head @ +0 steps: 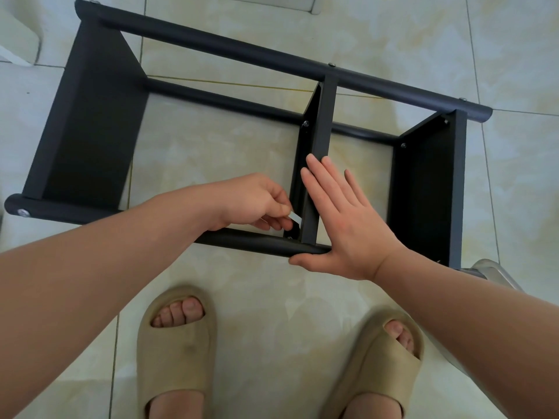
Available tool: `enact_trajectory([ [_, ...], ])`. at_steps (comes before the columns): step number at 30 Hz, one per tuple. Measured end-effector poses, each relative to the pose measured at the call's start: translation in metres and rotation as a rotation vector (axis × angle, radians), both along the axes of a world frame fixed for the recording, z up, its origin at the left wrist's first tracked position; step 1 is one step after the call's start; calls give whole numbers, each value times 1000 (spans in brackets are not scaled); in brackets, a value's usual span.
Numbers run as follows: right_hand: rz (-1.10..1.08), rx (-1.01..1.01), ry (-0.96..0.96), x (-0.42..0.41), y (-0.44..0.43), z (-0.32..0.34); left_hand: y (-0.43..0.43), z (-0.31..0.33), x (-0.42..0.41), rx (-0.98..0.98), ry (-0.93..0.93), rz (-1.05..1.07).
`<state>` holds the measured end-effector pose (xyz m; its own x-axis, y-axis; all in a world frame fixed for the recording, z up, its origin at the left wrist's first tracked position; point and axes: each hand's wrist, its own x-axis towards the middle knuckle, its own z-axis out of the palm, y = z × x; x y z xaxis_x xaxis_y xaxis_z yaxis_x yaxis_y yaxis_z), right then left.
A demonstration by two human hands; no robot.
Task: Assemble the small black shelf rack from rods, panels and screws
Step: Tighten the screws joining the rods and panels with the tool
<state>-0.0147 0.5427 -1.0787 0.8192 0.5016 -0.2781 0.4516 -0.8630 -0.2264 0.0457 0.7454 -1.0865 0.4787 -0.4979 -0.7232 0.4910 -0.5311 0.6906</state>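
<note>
Rack on its side. Your left hand: grip pinching a silvery tool at the middle panel, six o'clock end. Your right hand: grip open, flat against that panel

The black shelf rack was laid on its side on the tiled floor. Three flat black panels were stood on edge between round black rods: a broad left panel, a middle panel seen edge-on, and a right panel. All three were spanned by the far rod, along which a silver screw was seated above the middle panel. The near rod was met by the middle panel's lower end. There a small silvery tool was pinched in the fingers of the left hand.
</note>
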Motion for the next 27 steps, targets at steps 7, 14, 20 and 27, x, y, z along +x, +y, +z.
enact_trajectory([
  [7,-2,11,-8,0,0,0,7,-1,1,-2,-16,-129],
  [14,0,2,-6,0,0,0,8,-1,-1,17,-58,-211],
  [20,1,1,-6,0,0,0,7,0,-1,52,-87,-304],
  [27,-6,12,-2,-1,0,0,12,-4,2,103,-179,-308],
])
